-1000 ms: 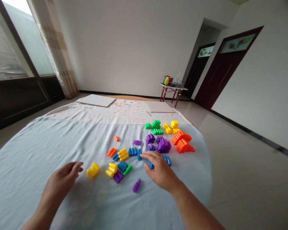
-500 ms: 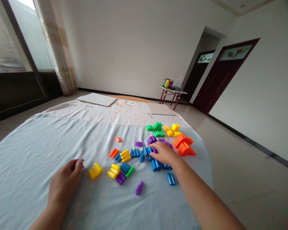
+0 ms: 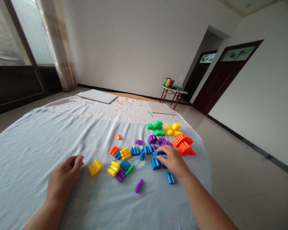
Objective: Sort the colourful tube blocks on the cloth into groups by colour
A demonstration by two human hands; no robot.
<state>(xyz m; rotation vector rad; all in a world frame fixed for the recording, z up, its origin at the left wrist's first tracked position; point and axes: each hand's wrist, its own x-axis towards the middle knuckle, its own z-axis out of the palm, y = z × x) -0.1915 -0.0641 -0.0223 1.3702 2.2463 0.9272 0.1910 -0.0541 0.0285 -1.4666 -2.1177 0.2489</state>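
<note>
My right hand (image 3: 174, 159) reaches over a group of blue plastic tube-shaped blocks. Its thumb and fingers close around a small blue block (image 3: 155, 153), partly hidden by the fingers. Just below it lies a joined blue block cluster (image 3: 156, 163), and to its left another blue row (image 3: 148, 149). My left hand (image 3: 64, 177) rests on the cloth with fingers curled in and thumb against them; nothing shows in it. Close to its right lies a yellow joined block (image 3: 95, 168). Further right are a yellow piece (image 3: 113, 168), a purple piece (image 3: 120, 175) and a green piece (image 3: 130, 169).
Purple clusters (image 3: 153, 139), green clusters (image 3: 158, 125), yellow clusters (image 3: 175, 126) and orange clusters (image 3: 183, 144) stand at the right. A lone purple block (image 3: 139, 186) lies in front. White boards (image 3: 97, 95) lie on the far side of the cloth-covered table (image 3: 38, 143).
My right hand has moved slightly right and toward me, with the small blue block between its fingers, uncovering blue and purple pieces. My left hand has barely moved.
</note>
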